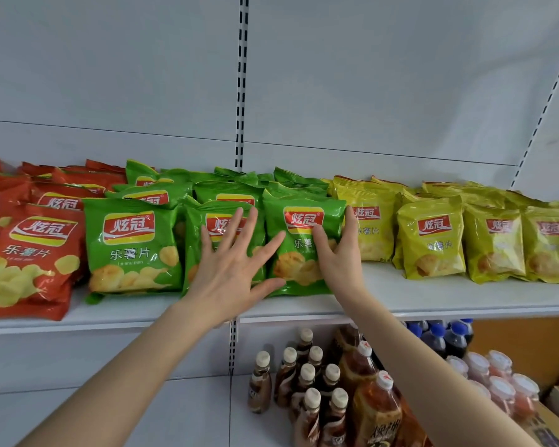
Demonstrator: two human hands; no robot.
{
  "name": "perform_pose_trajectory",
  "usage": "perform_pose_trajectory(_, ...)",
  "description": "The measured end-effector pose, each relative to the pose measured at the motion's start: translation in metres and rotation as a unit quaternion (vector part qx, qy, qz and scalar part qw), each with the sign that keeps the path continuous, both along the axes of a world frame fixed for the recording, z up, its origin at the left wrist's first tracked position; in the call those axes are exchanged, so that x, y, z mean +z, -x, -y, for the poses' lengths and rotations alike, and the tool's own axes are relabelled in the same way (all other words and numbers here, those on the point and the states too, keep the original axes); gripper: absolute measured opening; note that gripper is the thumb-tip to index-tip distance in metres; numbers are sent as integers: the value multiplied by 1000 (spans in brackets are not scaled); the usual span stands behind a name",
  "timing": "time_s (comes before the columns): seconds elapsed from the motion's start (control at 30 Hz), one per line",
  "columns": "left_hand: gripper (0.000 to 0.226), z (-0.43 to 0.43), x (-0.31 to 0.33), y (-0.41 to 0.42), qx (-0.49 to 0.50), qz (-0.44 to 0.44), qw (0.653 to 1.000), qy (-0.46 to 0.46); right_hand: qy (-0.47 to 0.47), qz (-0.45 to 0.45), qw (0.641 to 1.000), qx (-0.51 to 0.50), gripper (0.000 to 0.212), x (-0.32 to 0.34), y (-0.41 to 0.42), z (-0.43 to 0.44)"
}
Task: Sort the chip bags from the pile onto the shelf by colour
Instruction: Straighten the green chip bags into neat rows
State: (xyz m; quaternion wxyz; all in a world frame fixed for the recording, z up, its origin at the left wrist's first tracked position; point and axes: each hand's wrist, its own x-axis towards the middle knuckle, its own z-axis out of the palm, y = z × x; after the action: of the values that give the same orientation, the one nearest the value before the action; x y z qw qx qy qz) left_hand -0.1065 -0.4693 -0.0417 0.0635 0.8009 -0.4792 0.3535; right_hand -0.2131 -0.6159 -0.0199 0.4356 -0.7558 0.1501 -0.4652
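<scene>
You were squaring the green row [133, 240], left hand [229, 269] flat and spread, right hand [338, 256] pinching the end green bag [299, 253]; next, release

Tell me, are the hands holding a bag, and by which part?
The right grip holds the right green bag by its right edge, thumb in front. The left grip only rests flat on the middle green bag.

Red bags [29, 253] left, green bags [133, 246] middle, yellow bags [433, 240] right, leaning upright on the shelf [433, 298].
</scene>
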Motion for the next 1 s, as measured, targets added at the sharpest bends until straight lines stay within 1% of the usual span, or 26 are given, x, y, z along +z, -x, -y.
perform_pose_trajectory(0.07, 70, 2, -3, -5, -4, -19, 1000, -14, 19, -12, 1000, -5, 70, -2, -4, 0)
perform_pose_trajectory(0.13, 73, 2, -3, -7, -2, -26, 999, -20, 54, -14, 998, -39, 72, -6, -7, 4)
perform_pose_trajectory(0.2, 75, 3, -3, -7, 3, -29, 999, -17, 151, -2, 983, -106, 66, -10, -9, 7)
perform_pose_trajectory(0.23, 76, 3, -2, -6, 1, -31, 999, -13, 227, 7, 964, -142, 59, -12, -11, 8)
perform_pose_trajectory(0.3, 78, 3, -3, -6, -2, -44, 999, -16, 372, -1, 906, -200, 45, -17, -15, 9)
perform_pose_trajectory(0.37, 78, 3, -2, -4, 1, -53, 998, -21, 457, -22, 863, -213, 39, -17, -17, 11)
perform_pose_trajectory(0.4, 77, 3, -1, -3, 1, -57, 998, -24, 477, -25, 854, -205, 40, -14, -16, 11)
perform_pose_trajectory(0.47, 77, 2, 1, -2, 8, -73, 996, -43, 498, -38, 851, -160, 54, -9, -15, 9)
perform_pose_trajectory(0.53, 79, 3, 2, -3, 11, -76, 996, -47, 526, -82, 838, -115, 69, -10, -15, 7)
perform_pose_trajectory(0.6, 84, 2, 2, -5, -8, -75, 997, -32, 546, -125, 822, -102, 85, -13, -18, 10)
perform_pose_trajectory(0.67, 88, -1, 3, -11, -35, -45, 998, -15, 543, -156, 819, -97, 96, -14, -20, 13)
perform_pose_trajectory(0.77, 81, -11, 8, -20, -49, 47, 998, -17, 545, -160, 817, -101, 98, -12, -22, 16)
perform_pose_trajectory(0.8, 78, -14, 8, -25, -44, 57, 997, -28, 549, -158, 814, -105, 96, -12, -22, 16)
perform_pose_trajectory(0.9, 76, -14, 4, -34, -39, 60, 997, -29, 562, -155, 805, -112, 89, -15, -27, 18)
perform_pose_trajectory(1.0, 75, -9, -1, -41, -31, 44, 998, -40, 572, -158, 795, -123, 86, -15, -34, 23)
